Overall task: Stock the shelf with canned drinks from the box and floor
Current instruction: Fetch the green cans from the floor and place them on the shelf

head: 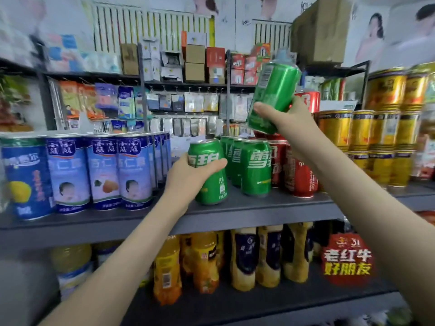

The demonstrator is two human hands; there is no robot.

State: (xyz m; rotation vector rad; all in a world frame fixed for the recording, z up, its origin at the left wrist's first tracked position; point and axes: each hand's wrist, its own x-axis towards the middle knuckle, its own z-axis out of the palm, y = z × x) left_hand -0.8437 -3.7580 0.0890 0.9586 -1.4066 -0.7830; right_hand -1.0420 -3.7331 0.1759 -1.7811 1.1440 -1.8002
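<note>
The left grip [188, 175] is wrapped round a green Sprite can [213, 189] that stands upright on the grey shelf [235, 215], just beside the row of green cans [255, 170], at its nine o'clock. The right grip [289, 121] clasps a second green can [270, 95], tilted and held in the air at twelve o'clock of the red cola cans [300, 177]. Blue cans [131, 170] stand at nine o'clock of the left grip. Stacked gold cans [381, 137] are at three o'clock of the right grip.
</note>
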